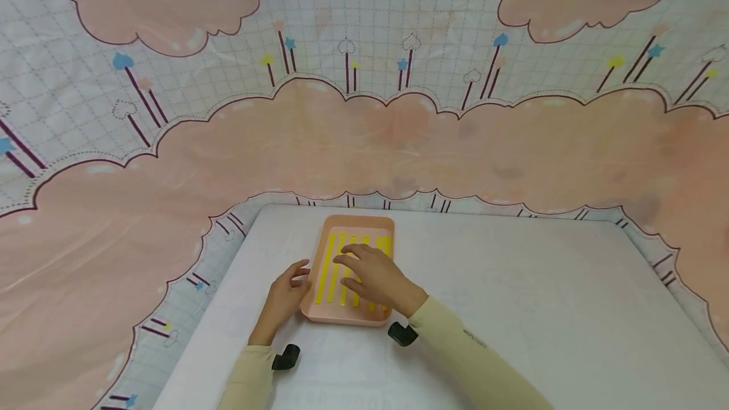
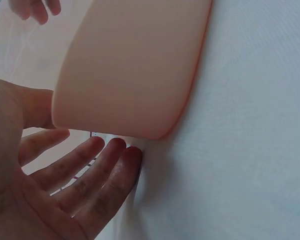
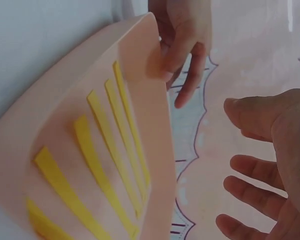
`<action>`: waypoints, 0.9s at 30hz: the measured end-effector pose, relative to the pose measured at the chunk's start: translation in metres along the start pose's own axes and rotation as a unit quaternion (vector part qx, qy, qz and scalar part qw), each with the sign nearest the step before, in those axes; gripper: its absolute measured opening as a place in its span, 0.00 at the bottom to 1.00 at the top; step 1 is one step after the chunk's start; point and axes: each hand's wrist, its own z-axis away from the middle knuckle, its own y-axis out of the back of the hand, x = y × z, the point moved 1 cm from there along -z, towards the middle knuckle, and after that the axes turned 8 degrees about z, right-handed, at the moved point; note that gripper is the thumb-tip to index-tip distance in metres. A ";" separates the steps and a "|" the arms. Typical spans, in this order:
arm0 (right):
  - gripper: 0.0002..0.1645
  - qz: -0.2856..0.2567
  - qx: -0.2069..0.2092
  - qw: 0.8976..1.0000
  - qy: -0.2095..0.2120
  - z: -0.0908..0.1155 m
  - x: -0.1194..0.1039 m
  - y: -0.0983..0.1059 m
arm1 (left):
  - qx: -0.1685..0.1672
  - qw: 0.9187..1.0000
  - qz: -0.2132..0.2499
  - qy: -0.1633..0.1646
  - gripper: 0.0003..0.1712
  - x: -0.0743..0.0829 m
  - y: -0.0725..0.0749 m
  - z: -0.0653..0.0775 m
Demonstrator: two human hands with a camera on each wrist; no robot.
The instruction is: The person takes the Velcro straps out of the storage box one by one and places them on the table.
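A shallow peach-pink rectangular tray (image 1: 360, 221) lies on the white table, with several yellow strips (image 1: 324, 269) side by side along its length. Beside the tray's left edge is my left hand (image 1: 285, 296). Its thumb rests at the rim, and in the left wrist view the other fingers spread loosely outside the tray wall (image 2: 130, 75). My right hand (image 1: 378, 277) hovers over the right part of the tray, partly hiding the strips. In the right wrist view its fingers are relaxed and apart, holding nothing, away from the yellow strips (image 3: 101, 170).
The white tabletop (image 1: 512, 309) stretches to the right of the tray. Behind it hangs a patterned cloth (image 1: 364, 144) with clouds. A black wrist device (image 1: 402, 334) sits by the right sleeve, and another black device (image 1: 286, 357) by the left.
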 end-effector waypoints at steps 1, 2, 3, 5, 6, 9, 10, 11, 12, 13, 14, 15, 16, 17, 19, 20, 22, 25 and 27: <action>0.26 0.003 -0.002 1.000 0.005 -0.003 -0.001 0.000 | -0.004 1.000 0.002 0.004 0.29 0.000 0.000 0.000; 0.26 0.005 -0.005 1.000 0.009 -0.005 -0.002 0.000 | -0.007 1.000 0.006 0.008 0.28 0.000 0.000 0.001; 0.26 0.006 -0.005 1.000 0.013 -0.008 -0.003 0.001 | -0.009 1.000 0.008 0.010 0.28 0.001 0.000 0.001; 0.26 0.009 -0.008 1.000 0.018 -0.014 -0.004 0.002 | -0.012 1.000 0.013 0.012 0.27 0.001 0.000 0.002; 0.25 0.012 -0.008 1.000 0.020 -0.016 -0.004 0.002 | -0.013 1.000 0.016 0.011 0.26 0.001 0.000 0.002; 0.24 0.014 -0.011 1.000 0.023 -0.024 -0.005 0.004 | -0.015 1.000 0.021 0.013 0.25 0.001 0.000 0.001; 0.24 0.015 -0.013 1.000 0.022 -0.027 -0.005 0.005 | -0.015 1.000 0.022 0.015 0.25 0.001 0.000 0.001; 0.24 0.017 -0.015 1.000 0.022 -0.029 -0.005 0.005 | -0.015 1.000 0.021 0.015 0.25 0.000 -0.001 0.001; 0.23 0.017 -0.016 1.000 0.021 -0.031 -0.005 0.005 | -0.014 1.000 0.022 0.017 0.25 0.001 -0.001 0.001; 0.23 0.017 -0.019 1.000 0.018 -0.033 -0.005 0.005 | -0.014 0.999 0.021 0.020 0.25 0.001 -0.001 0.000; 0.23 0.018 -0.021 1.000 0.015 -0.036 -0.004 0.004 | -0.013 0.999 0.021 0.023 0.25 0.000 -0.001 0.000; 0.22 0.019 -0.022 0.999 0.013 -0.038 -0.003 0.003 | -0.012 0.999 0.021 0.026 0.25 0.000 -0.001 0.000; 0.22 0.022 -0.025 0.999 0.012 -0.039 -0.002 0.002 | -0.012 0.999 0.019 0.025 0.25 0.000 -0.002 -0.001; 0.22 0.025 -0.027 0.999 0.011 -0.041 -0.002 0.001 | -0.011 0.999 0.019 0.027 0.25 0.000 -0.002 -0.001; 0.22 0.030 -0.032 0.999 0.011 -0.045 0.000 -0.002 | -0.010 0.999 0.017 0.033 0.25 -0.001 -0.002 -0.002; 0.21 0.034 -0.034 0.999 0.013 -0.047 0.001 -0.003 | -0.010 0.999 0.017 0.034 0.25 -0.001 -0.002 -0.003; 0.21 0.035 -0.035 0.999 0.015 -0.050 0.002 -0.006 | -0.010 0.999 0.017 0.032 0.25 -0.002 -0.002 -0.004; 0.20 0.028 -0.038 0.999 0.010 -0.056 0.002 -0.012 | -0.006 0.999 0.018 0.034 0.25 -0.004 -0.002 -0.003; 0.18 0.017 -0.045 0.999 0.004 -0.060 0.002 -0.018 | -0.004 0.999 0.016 0.035 0.25 -0.005 -0.001 -0.001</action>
